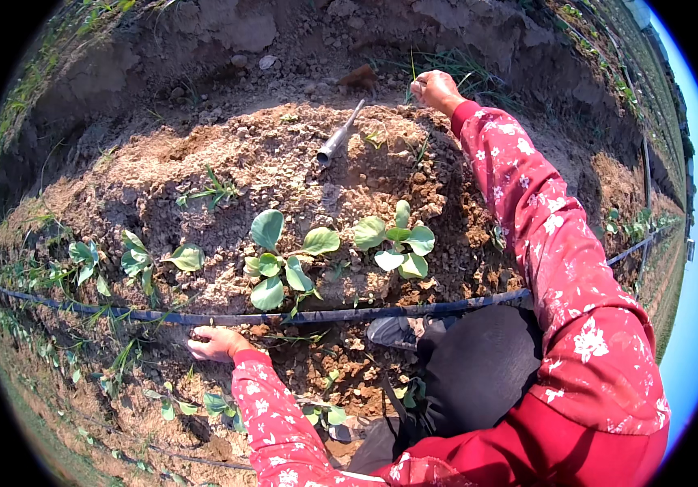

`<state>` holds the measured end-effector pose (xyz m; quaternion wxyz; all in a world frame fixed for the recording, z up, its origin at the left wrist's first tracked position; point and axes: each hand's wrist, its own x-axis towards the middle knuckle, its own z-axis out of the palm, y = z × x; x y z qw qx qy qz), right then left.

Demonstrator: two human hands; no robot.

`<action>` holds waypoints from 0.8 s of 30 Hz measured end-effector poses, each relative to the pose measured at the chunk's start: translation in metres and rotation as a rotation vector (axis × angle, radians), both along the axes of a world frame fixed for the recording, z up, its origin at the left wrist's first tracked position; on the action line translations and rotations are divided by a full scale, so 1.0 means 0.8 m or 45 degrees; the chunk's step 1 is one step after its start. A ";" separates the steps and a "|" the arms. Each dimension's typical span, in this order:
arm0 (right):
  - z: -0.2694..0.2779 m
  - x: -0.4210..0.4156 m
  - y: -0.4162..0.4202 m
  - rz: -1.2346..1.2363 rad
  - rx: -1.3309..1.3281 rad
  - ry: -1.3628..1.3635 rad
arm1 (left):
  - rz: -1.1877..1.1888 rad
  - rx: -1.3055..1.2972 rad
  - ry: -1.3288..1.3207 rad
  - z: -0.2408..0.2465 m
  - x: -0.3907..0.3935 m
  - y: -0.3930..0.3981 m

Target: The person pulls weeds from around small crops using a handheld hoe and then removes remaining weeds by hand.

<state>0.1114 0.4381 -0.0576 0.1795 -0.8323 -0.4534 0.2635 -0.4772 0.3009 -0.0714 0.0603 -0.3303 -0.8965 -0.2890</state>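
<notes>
My right hand (438, 91) reaches over the furrow at the top, its fingers pinched on a thin yellow-green grass blade (412, 63). Beside it lies a tuft of long green grass (464, 70). My left hand (218, 344) is low over the soil just below a black drip line (337, 316), fingers curled; whether anything is inside them is hidden. Between my hands, two broad-leaved seedlings, cabbage-like, grow on the raised bed: one seedling (270, 265) in the middle and another seedling (399, 235) to its right. A tapered metal tool with a hollow socket end (338, 137) rests on the soil above them.
Smaller seedlings (136, 259) stand to the left along the drip line. A grassy weed (212, 190) sprouts upper left. Below the line are more seedlings (221, 406) and a second thin hose (166, 451). My bent knee (486, 365) and shoe (393, 332) are at lower right.
</notes>
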 end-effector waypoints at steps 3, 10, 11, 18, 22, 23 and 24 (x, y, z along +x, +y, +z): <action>0.042 0.038 0.006 -0.379 0.237 0.416 | 0.002 0.011 -0.002 0.003 0.000 0.000; 0.016 -0.014 -0.005 0.718 -0.196 -0.364 | -0.002 0.014 0.031 -0.011 -0.009 -0.003; 0.006 -0.037 -0.003 0.777 -0.269 -0.349 | 0.001 0.011 0.045 -0.010 -0.013 -0.003; 0.002 -0.038 0.014 0.894 -0.279 -1.185 | -0.004 0.031 0.033 -0.005 -0.008 -0.001; 0.026 0.008 0.010 0.508 -0.370 -1.079 | 0.029 0.008 0.036 -0.002 0.000 0.002; 0.015 0.015 0.007 0.594 -0.266 -0.889 | 0.018 -0.012 0.037 -0.003 -0.003 0.001; 0.006 0.007 0.014 0.792 -0.250 -0.580 | 0.001 0.011 0.069 -0.009 -0.010 0.000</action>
